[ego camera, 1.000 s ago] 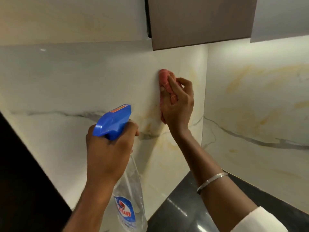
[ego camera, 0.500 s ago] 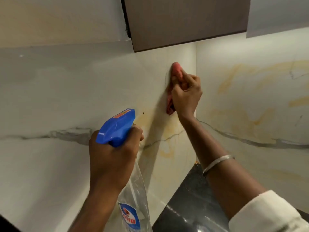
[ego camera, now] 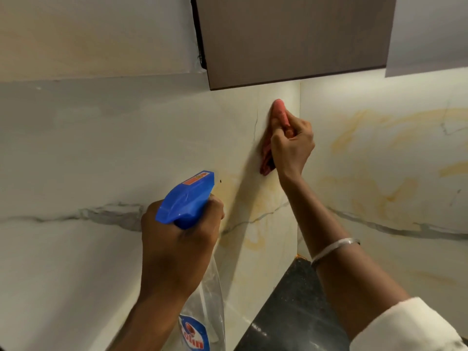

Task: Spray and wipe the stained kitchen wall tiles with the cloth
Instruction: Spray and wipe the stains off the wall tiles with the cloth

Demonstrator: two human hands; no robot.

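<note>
Left grip (ego camera: pixel 177 249): clamped round clear plastic spray bottle with blue trigger head (ego camera: pixel 187 198).
Right grip (ego camera: pixel 291 148): arm outstretched, clamped on crumpled pink cloth (ego camera: pixel 279 112) against stained marble-look wall tiles (ego camera: pixel 253 198).

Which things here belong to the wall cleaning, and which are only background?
Job: crumpled red cloth, gripped by right hand; clear spray bottle with blue head, held by left hand; yellow-stained marble-look wall tiles.
Not: brown wall cabinet; black stone countertop; silver bangle.

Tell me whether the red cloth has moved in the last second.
Yes. The crumpled red cloth in the right hand has slid right toward the wall corner seam and up toward the brown cabinet.
</note>
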